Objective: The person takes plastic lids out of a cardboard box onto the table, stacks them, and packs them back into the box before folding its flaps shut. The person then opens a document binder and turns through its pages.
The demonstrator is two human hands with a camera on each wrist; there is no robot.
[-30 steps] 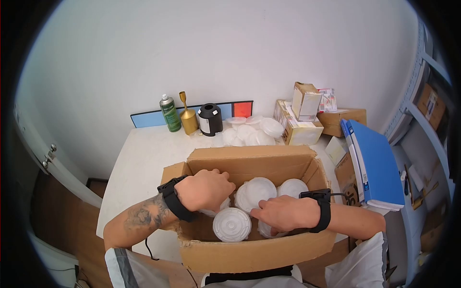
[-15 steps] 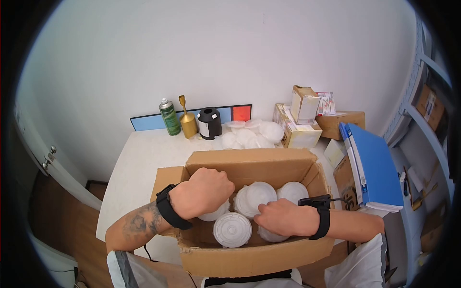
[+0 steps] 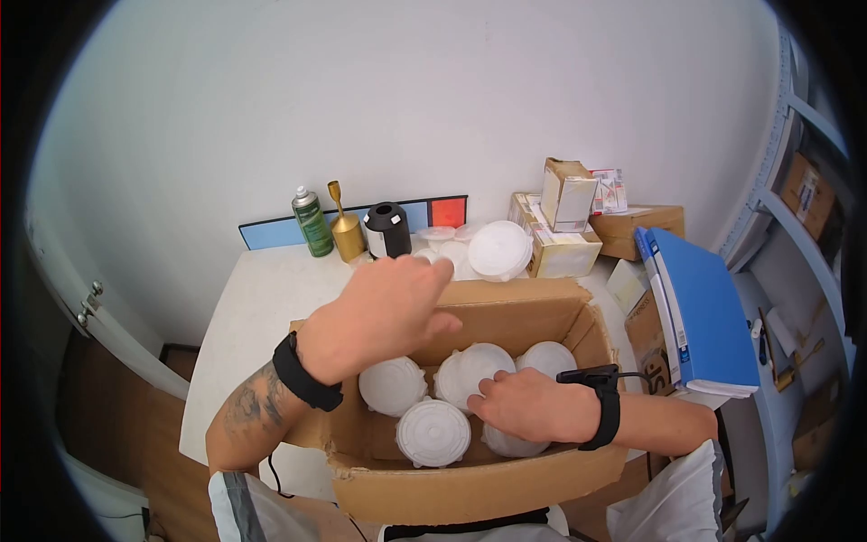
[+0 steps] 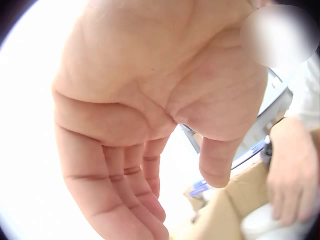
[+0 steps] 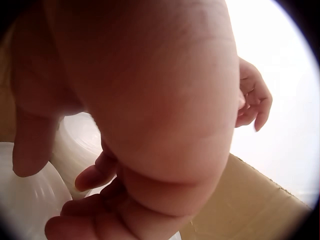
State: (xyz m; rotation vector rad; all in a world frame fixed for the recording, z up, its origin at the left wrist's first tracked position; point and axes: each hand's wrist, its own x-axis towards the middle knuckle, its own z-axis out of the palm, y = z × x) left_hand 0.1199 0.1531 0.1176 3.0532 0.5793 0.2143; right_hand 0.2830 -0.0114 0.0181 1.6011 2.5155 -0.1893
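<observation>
An open cardboard box (image 3: pixel 479 492) stands on the table in front of me, holding several stacks of round white plastic lids (image 3: pixel 433 434). My left hand (image 3: pixel 379 307) is raised over the box's back left part, fingers bent loosely and thumb apart. Its palm faces the left wrist camera and holds nothing. Below it, a stack of lids (image 3: pixel 393 386) sits at the box's left side. Inside the box, my right hand (image 3: pixel 535 408) hovers low over the lids at the front right, partly covering a stack (image 3: pixel 506 441). Its fingers curl loosely, with no object between them in the right wrist view.
More white lids (image 3: pixel 499 250) lie at the back of the table. Beside them stand a black container (image 3: pixel 388 230), a gold candlestick (image 3: pixel 347 235) and a green spray can (image 3: pixel 312 223). Small cartons (image 3: pixel 564 248) and a blue binder (image 3: pixel 704 307) are on the right.
My left hand has risen from inside the box toward its back edge, uncovering the left stack of lids. My right hand has stayed nearly in place.
</observation>
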